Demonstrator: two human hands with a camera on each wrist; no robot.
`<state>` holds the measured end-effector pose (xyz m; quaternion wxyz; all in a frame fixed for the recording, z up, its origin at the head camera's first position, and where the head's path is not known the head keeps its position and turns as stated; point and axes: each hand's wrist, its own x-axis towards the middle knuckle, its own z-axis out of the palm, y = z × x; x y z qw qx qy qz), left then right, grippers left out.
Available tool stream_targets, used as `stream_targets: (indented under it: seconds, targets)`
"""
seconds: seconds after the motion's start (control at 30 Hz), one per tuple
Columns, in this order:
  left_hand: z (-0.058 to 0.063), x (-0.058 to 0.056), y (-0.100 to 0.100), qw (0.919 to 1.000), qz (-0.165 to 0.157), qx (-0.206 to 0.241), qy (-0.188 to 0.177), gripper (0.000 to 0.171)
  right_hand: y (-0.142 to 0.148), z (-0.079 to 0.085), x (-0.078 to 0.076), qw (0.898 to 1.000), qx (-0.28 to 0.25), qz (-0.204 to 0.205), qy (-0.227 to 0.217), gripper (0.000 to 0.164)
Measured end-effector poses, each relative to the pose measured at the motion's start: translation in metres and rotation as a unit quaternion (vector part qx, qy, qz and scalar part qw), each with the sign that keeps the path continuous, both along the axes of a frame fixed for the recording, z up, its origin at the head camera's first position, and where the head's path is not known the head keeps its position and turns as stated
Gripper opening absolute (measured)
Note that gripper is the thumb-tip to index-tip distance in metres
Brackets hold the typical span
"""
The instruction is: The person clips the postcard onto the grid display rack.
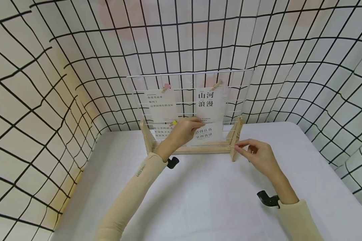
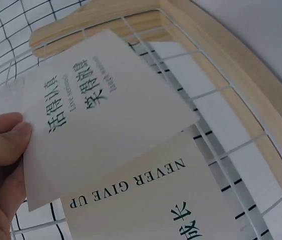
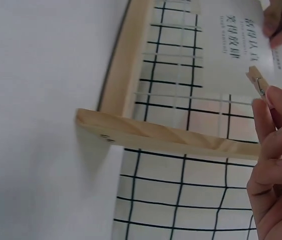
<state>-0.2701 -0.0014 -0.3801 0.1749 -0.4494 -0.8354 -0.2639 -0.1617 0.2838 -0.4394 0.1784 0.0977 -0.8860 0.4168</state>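
Note:
My left hand (image 1: 185,130) pinches the upper edge of a white card (image 2: 100,135) printed with dark Chinese characters. This card lies against the lower right of a white wire grid rack (image 1: 187,73) on wooden feet. In the left wrist view, another card (image 2: 146,200) reading NEVER GIVE UP shows partly behind it. Between the thumb and finger of my right hand (image 1: 259,155) is a small wooden clothespin (image 3: 257,77). That hand is beside the rack's right wooden foot (image 1: 236,139), and the clothespin points toward the card in the right wrist view.
Clothespins hold other cards on the rack: one upper left (image 1: 161,112), one upper right (image 1: 205,112) and one lower left (image 1: 161,134). A black wire mesh fence (image 1: 193,38) surrounds the white table (image 1: 199,201) at the back and sides.

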Motion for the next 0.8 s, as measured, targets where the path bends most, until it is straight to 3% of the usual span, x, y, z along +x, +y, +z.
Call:
stream_targets:
  seconds: [0.17,0.4,0.67,0.8]
  targets:
    - [-0.005,0.0,0.008,0.9966,0.033,-0.001,0.075,0.025,-0.009,0.017,-0.013,0.998,0.003,-0.005,0.055,0.013]
    - [-0.009,0.0,0.019,0.9869,0.069,0.007,0.146,0.019,-0.029,0.037,-0.031,0.997,0.001,-0.003,0.083,0.012]
    - [-0.018,0.006,0.026,0.972,0.11,0.007,0.208,0.022,-0.046,0.053,-0.054,0.985,0.092,-0.018,0.146,0.014]
    - [-0.022,0.008,0.029,0.9634,0.133,0.002,0.233,0.022,-0.051,0.056,-0.06,0.981,0.112,-0.026,0.158,0.015]
